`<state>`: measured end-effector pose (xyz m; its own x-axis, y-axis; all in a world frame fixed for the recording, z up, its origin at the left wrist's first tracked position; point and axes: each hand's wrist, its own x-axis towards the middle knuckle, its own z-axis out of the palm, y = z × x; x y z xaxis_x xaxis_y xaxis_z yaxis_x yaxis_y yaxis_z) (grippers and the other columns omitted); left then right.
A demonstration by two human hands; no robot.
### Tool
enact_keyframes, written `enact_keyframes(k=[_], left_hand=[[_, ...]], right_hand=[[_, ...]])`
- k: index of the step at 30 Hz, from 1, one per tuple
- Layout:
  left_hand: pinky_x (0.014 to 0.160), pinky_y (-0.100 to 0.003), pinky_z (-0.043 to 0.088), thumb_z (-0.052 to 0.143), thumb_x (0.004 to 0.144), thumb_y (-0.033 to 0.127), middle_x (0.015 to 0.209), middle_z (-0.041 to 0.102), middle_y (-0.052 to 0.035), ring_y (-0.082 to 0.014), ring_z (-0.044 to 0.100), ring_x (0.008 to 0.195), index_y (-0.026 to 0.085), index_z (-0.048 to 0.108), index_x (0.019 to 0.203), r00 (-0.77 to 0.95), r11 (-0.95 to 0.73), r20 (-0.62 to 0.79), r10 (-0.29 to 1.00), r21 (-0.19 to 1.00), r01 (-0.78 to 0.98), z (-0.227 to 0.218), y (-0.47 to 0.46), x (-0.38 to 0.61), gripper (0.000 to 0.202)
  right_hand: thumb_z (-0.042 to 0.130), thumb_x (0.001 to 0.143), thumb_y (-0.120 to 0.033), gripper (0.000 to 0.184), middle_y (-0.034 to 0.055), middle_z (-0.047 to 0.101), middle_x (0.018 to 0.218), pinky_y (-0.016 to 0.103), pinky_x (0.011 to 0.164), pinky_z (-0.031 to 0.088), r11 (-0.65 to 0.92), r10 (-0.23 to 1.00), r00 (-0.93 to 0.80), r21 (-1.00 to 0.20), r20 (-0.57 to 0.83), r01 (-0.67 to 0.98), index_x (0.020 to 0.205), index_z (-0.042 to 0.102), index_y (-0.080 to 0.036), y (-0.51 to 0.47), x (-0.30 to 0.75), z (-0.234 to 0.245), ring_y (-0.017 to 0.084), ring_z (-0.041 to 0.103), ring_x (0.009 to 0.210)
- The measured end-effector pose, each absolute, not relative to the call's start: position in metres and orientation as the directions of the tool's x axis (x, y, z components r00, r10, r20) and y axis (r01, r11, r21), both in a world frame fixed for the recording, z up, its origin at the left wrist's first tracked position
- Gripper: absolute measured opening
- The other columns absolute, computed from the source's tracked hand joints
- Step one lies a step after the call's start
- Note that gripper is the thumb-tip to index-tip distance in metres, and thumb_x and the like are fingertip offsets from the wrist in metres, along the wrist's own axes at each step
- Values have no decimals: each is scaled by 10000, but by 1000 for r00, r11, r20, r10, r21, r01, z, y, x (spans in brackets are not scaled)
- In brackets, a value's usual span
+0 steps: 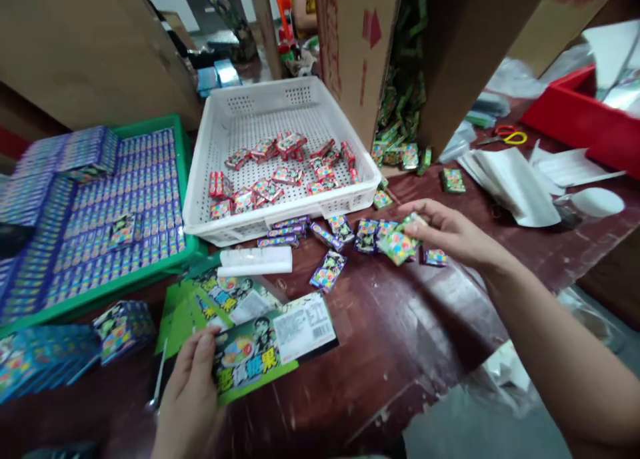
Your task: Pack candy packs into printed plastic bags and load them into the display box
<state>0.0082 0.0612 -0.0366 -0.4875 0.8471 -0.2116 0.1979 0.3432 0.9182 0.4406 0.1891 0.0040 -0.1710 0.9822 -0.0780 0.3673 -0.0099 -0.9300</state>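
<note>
My left hand [193, 382] pinches the left end of a flat printed candy bag [250, 359], dark with a green edge and a white barcode label. Beneath and behind it, more green printed bags [187, 305] lie on the table. Between the thumb and fingers of my right hand [445, 229] is a small green candy box [399, 244], slightly blurred. Under and beside that hand lie several small purple candy boxes [329, 270] on the dark red tabletop [370, 352].
A white perforated crate [240, 229] holds several red boxes. Left stands a green tray [183, 159] full of purple boxes. Green boxes spill from a cardboard carton [357, 59]. Scissors [513, 135], paper sheets [520, 185] and a red bin [565, 115] are on the right. A person's arm [304, 19] shows behind.
</note>
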Motion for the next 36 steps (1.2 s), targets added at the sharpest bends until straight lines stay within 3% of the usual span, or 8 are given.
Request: enact_keyframes(k=[3, 7, 10, 14, 19, 24, 29, 36], left_hand=[[688, -276, 576, 726, 796, 544, 958, 694, 20, -162, 662, 744, 264, 658, 1018, -492, 408, -394, 776, 909, -85, -32, 65, 33, 364], [686, -269, 566, 803, 735, 549, 897, 679, 30, -136, 644, 697, 243, 634, 1030, -421, 368, -436, 795, 899, -238, -26, 56, 43, 458], [676, -259, 552, 808, 733, 547, 833, 661, 35, -134, 637, 688, 231, 617, 1028, -442, 329, -412, 797, 909, -256, -24, 43, 36, 472], [653, -223, 519, 744, 814, 546, 831, 638, 37, -119, 615, 684, 236, 625, 1038, -490, 267, -322, 810, 946, -182, -26, 23, 20, 401], [598, -190, 478, 684, 876, 537, 802, 596, 44, -99, 557, 630, 247, 630, 1040, -545, 241, -253, 799, 966, -96, -27, 0, -1, 338], [575, -184, 472, 681, 886, 530, 806, 577, 28, -108, 552, 647, 231, 636, 1035, -559, 202, -179, 810, 979, -20, -21, -13, -21, 337], [570, -185, 461, 678, 887, 530, 804, 574, 20, -106, 542, 636, 220, 637, 1032, -558, 176, -143, 818, 984, 7, -16, -19, -31, 344], [599, -193, 471, 624, 927, 523, 815, 565, 25, -115, 562, 665, 251, 594, 1051, -649, 117, -165, 743, 986, -118, -16, -26, -17, 300]], right_hand=[[782, 828, -455, 415, -4, 705, 873, 292, 675, 538, -136, 911, -362, -972, -199, 193, 1130, 583, -250, 145, 402, -2, 161, 654, 763], [762, 848, -449, 315, 28, 747, 1033, 357, 838, 558, 22, 897, -424, -947, -123, 321, 1101, 714, -268, 110, 358, -19, 197, 690, 932], [728, 875, -462, 365, 40, 746, 1088, 374, 806, 578, 24, 923, -371, -947, -102, 321, 1195, 696, -290, 93, 338, -27, 209, 697, 923], [754, 844, -503, 325, 31, 744, 936, 316, 584, 550, -166, 937, -269, -962, -223, 218, 1041, 692, -252, 77, 320, -32, 173, 651, 693], [698, 904, -468, 301, 54, 692, 1120, 361, 799, 587, 7, 919, -381, -964, -98, 266, 1150, 715, -296, 68, 303, -32, 214, 656, 998], [625, 956, -453, 266, 31, 685, 1103, 310, 697, 612, -162, 805, -550, -974, -224, 160, 1162, 650, -287, 63, 293, -23, 176, 657, 895], [623, 961, -426, 245, 43, 705, 1126, 381, 849, 601, -10, 788, -596, -972, -151, 234, 1149, 683, -280, 67, 282, -14, 206, 668, 991], [695, 907, -450, 268, 48, 721, 1023, 440, 902, 589, -7, 989, -145, -987, -31, 163, 1111, 690, -277, 51, 241, -22, 223, 684, 937]])
